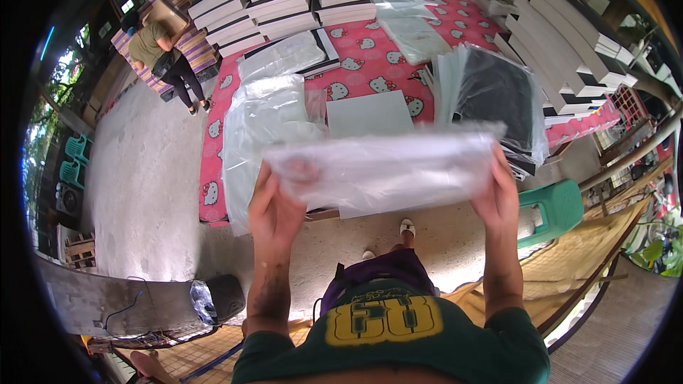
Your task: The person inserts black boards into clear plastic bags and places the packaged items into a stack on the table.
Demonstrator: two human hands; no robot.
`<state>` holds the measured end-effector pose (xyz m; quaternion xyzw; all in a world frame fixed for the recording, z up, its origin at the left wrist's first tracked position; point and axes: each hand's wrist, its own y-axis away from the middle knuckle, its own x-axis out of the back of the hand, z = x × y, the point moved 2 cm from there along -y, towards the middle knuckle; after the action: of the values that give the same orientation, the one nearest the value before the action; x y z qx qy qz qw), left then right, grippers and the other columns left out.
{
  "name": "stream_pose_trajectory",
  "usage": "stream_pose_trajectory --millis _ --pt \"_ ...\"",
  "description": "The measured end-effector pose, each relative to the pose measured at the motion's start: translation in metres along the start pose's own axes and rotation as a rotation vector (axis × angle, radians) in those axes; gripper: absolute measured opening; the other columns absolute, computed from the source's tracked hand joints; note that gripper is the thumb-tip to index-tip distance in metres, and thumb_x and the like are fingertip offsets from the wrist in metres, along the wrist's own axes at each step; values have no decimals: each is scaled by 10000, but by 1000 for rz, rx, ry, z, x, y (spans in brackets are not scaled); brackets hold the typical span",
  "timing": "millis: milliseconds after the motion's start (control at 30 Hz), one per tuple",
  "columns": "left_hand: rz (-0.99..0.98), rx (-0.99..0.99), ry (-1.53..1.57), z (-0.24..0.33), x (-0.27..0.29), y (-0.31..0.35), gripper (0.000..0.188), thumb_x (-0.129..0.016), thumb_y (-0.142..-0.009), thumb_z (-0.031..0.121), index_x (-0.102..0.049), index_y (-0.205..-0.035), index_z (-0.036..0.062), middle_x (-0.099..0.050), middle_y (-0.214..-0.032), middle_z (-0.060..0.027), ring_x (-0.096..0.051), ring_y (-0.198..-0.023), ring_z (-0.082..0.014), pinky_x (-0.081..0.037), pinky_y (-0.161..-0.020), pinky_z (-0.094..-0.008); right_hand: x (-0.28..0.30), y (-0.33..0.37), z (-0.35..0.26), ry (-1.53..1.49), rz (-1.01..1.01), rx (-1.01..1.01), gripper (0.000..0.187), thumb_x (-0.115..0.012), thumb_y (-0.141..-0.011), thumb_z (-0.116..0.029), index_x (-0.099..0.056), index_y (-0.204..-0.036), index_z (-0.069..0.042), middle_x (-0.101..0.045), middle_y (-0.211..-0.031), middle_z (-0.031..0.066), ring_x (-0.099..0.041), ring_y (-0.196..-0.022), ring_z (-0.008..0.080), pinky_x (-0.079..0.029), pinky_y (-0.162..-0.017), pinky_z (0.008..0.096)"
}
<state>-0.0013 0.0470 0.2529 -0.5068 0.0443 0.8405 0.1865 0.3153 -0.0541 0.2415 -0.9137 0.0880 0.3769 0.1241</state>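
Note:
Between my two hands a clear plastic bag [391, 171] is held up in front of me, whitish and smeared by motion. Whether something white lies inside it, I cannot tell. My left hand [274, 208] grips its left end, and my right hand [497, 190] grips the right end. Behind it on the table, a flat white board [369, 112] is partly covered. To the left lies a pile of clear plastic bags [267, 124]. On the right is a heap of black flat pieces in clear plastic [498, 92].
The table has a pink patterned cover [350, 64]. Stacks of white-sided, black-topped boxes [274, 0] stand at its back, and more white-sided pieces [562, 43] at the right. A green plastic stool [553, 212] is near my right arm. Another person [160, 50] carries a box at far left.

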Motion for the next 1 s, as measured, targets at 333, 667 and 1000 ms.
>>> stream_pose_trajectory --millis 333,667,1000 --pt "394 135 -127 -85 189 -32 314 -552 -931 134 -558 -1229 37 -641 -1002 -19 -580 -830 -136 -481 -790 -270 159 -50 168 -21 226 -383 146 -602 -920 -230 -632 -1044 -159 -614 -880 -20 -576 -932 133 -456 -846 339" --pt "305 241 -842 -91 124 -42 285 -622 -884 182 -621 -1061 -42 -633 -910 -87 -603 -792 -157 -502 -719 -279 92 -36 104 340 465 -105 294 -608 -930 -217 -549 -1173 -63 -610 -991 22 -563 -908 126 -480 -750 276" --pt "66 -287 -1848 -84 164 -48 263 -668 -830 195 -657 -1051 51 -654 -997 -155 -639 -863 -281 -501 -783 -410 188 -38 -34 480 822 168 525 -618 -915 -230 -400 -1377 -111 -553 -1206 95 -587 -984 220 -512 -709 402"
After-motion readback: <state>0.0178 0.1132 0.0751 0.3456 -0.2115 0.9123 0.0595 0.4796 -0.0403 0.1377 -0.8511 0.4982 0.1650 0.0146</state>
